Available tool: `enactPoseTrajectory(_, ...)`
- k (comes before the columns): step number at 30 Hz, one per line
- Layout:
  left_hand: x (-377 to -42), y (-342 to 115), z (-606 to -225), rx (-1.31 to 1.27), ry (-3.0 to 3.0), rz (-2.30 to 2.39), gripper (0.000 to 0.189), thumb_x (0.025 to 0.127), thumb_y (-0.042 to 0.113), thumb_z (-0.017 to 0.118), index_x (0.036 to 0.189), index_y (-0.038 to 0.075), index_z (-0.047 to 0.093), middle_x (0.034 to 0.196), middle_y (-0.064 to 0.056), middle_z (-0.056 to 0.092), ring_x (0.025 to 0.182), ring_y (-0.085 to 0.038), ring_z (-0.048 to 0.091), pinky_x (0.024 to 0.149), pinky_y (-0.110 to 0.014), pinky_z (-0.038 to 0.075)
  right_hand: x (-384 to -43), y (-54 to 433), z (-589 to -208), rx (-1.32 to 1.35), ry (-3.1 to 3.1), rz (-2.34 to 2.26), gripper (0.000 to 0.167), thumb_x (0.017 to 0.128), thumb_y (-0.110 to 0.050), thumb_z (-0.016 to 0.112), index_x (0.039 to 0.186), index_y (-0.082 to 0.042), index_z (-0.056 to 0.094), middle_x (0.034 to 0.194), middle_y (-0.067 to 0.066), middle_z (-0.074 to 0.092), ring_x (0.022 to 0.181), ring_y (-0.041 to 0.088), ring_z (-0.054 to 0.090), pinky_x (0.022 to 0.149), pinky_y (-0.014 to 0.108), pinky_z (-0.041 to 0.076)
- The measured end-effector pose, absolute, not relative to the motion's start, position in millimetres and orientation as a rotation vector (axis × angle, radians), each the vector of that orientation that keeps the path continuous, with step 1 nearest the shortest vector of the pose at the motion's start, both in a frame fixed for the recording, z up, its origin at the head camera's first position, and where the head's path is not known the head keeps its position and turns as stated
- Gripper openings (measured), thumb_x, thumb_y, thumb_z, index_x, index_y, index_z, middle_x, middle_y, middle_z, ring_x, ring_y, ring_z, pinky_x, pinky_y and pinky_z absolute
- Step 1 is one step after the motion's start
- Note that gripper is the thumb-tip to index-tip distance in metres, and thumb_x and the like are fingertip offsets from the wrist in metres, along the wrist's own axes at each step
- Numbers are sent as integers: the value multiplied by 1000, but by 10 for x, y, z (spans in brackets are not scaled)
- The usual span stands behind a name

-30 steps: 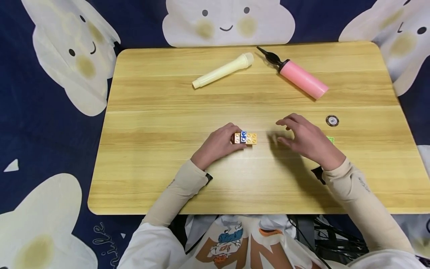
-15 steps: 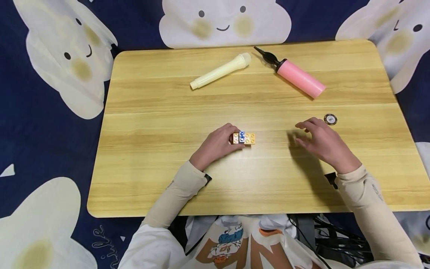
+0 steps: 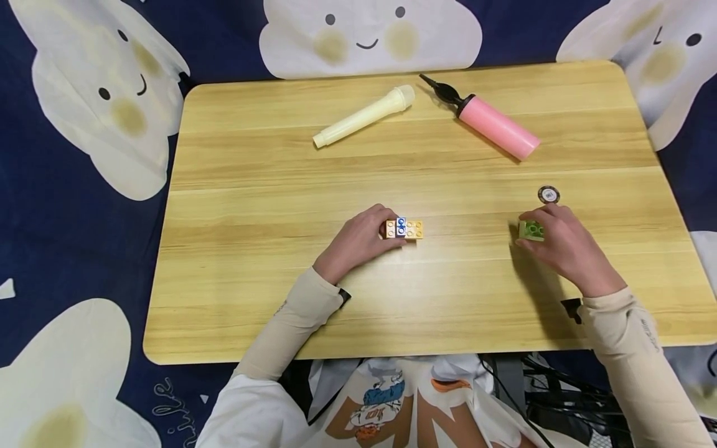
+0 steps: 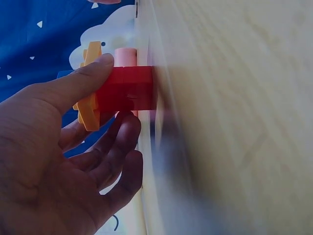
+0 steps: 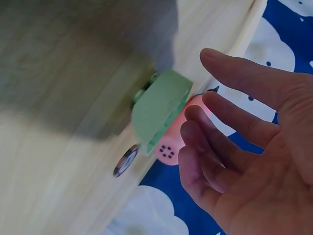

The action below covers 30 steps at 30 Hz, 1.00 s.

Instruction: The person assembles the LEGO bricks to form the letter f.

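In the head view, my left hand holds a small stack of toy building bricks on the table, with a narrow blue brick on top. The left wrist view shows red bricks at the bottom of the stack and an orange brick above them, pinched between thumb and fingers. On the right, my right hand reaches around a green brick. In the right wrist view its thumb and fingers are spread apart, short of the sloped green brick, whose studs face the table.
A black-and-white poker chip lies just behind the right hand. Farther back rest a cream microphone-shaped stick and a pink hand pump with a black nozzle. The wooden table has rounded corners and a cloud-printed cloth behind it.
My right hand has moved rightward, away from the brick stack, to the green brick, which now shows between its fingers. The left hand keeps its hold; the view has shifted slightly.
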<state>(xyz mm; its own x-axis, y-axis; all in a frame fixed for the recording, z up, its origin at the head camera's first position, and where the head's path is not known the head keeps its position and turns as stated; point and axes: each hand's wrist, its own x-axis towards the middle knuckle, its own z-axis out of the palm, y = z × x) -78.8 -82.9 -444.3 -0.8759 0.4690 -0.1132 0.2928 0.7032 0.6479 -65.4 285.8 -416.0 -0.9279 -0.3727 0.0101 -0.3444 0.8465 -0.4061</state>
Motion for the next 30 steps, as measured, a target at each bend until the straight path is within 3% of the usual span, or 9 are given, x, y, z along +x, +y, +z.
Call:
enactPoseTrajectory(12,-803,-830,-4460,612,2641,939,44,88,40,77,119,10,65,99,2,57,82,-12,51,73,-29,44,-677,3053,-4229,-468,2989,-644,55,62,-1,93,107,11,64,109,35,57,100,53,48,83,64,37)
enactPoseTrajectory(20,-801,-831,-4469,617,2629,957,44,88,39,77,118,10,65,98,2,57,81,-11,52,73,-28,43,-720,3078,-4285,-480,2985,-642,53,63,0,92,106,11,63,103,34,59,96,51,51,81,63,38)
enactPoseTrajectory(30,-803,-836,-4470,601,2631,942,45,88,41,77,120,11,66,101,2,58,83,-11,52,75,-29,44,-751,3060,-4300,-437,2946,-638,40,72,0,85,104,12,64,102,33,62,93,50,56,81,61,41)
